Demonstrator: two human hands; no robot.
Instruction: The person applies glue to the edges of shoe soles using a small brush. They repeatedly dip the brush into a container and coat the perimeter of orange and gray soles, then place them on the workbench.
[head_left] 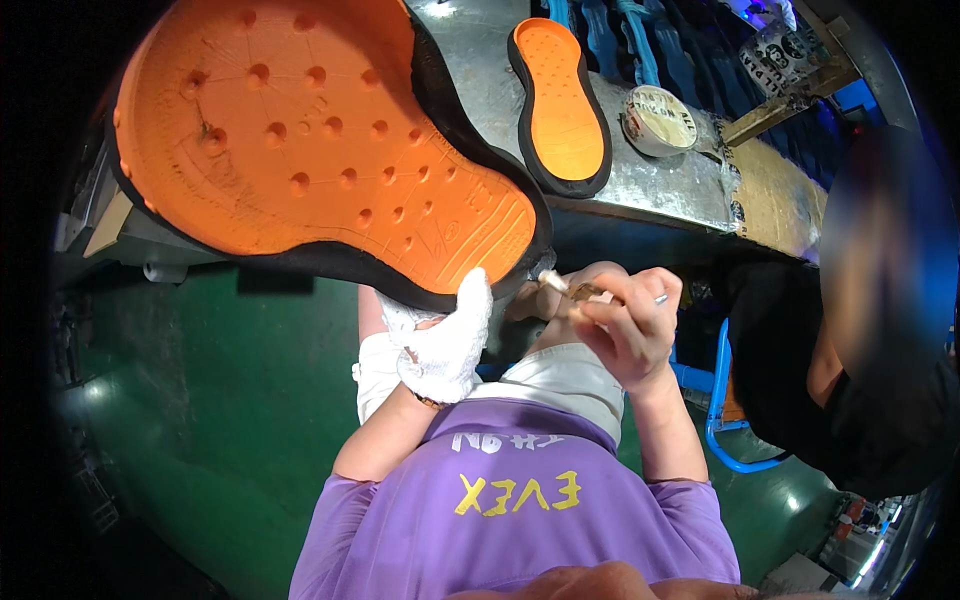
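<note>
A large-looking orange shoe sole (330,150) with a black rim fills the upper left, raised close to the camera. Its narrower end is gripped by my left hand (445,345), which wears a white glove, thumb on the orange face and the other fingers underneath. My bare right hand (635,315) is closed in a pinch around a slim tool with a pale tip (553,282). That tip is at the black rim of the sole's near end; whether it touches is hard to tell. Part of the tool is hidden by my fingers.
On the metal bench (690,190) lie a second orange sole (565,110) with a black rim and a round tub (660,120) with pale contents. Behind are blue strips (600,40). To the right, a person in dark clothing (800,390) sits by a blue-framed chair (716,400).
</note>
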